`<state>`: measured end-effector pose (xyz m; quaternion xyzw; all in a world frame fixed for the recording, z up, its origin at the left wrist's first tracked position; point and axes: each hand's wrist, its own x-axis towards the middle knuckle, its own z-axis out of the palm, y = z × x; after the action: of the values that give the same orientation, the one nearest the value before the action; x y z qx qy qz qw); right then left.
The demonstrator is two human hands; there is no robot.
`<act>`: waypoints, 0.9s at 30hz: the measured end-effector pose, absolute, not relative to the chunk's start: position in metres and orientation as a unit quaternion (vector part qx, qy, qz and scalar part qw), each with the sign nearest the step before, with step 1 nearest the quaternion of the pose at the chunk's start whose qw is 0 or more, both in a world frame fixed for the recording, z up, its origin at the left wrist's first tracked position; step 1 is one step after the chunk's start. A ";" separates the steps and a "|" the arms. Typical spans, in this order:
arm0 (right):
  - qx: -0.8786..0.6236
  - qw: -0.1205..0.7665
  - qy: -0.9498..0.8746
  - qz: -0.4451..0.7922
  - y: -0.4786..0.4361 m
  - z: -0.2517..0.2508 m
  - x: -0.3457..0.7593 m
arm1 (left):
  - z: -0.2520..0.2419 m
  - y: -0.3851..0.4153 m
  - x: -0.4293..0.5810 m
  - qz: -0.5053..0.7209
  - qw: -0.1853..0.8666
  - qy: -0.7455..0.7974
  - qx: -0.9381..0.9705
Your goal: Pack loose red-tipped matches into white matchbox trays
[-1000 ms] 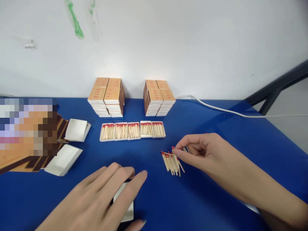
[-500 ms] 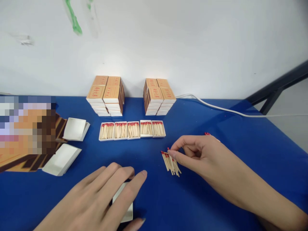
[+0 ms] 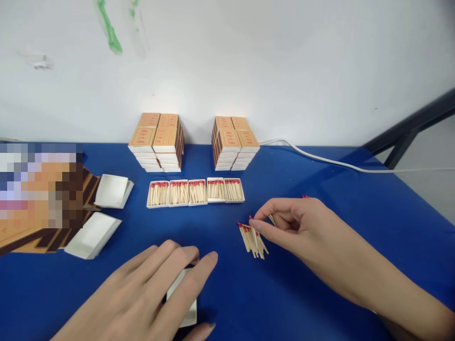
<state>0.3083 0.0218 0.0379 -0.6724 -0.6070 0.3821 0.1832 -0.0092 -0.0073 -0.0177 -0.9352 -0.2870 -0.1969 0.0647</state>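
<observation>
My left hand (image 3: pixel 152 289) is open, fingers stretched over a small white matchbox tray (image 3: pixel 190 312). The hand covers much of that tray, and whether it touches it I cannot tell. To the right, my right hand (image 3: pixel 302 227) is closed, with thumb and index finger pinched on a match (image 3: pixel 250 218). Its red head pokes out above the fingertips. Just under those fingertips lies a loose pile of red-headed matches (image 3: pixel 253 241) on the blue table (image 3: pixel 227 293). More red match heads (image 3: pixel 305 196) peek out behind the right hand.
Several trays filled with matches (image 3: pixel 197 192) stand in a row ahead. Behind them rise two stacks of matchboxes (image 3: pixel 155 142), against the white wall (image 3: pixel 284 71). White trays (image 3: pixel 93 235) and flattened sleeves (image 3: pixel 46 244) lie at left. A white cable (image 3: pixel 320 161) crosses the back right.
My right hand has shifted very slightly, still pinching at the pile's upper edge. My left hand has stayed over the white tray.
</observation>
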 end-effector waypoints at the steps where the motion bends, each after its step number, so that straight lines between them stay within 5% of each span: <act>1: -0.673 0.183 -0.607 0.381 0.022 0.038 0.308 | -0.018 -0.007 -0.009 -0.196 0.063 -0.289 -0.935; 27: -0.675 0.214 -0.604 0.366 0.021 0.039 0.312 | -0.016 -0.007 -0.009 -0.188 0.063 -0.288 -0.937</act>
<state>0.3119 0.0208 0.0388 -0.6749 -0.6042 0.3656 0.2140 -0.0091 -0.0068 -0.0163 -0.9368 -0.2884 -0.1877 0.0627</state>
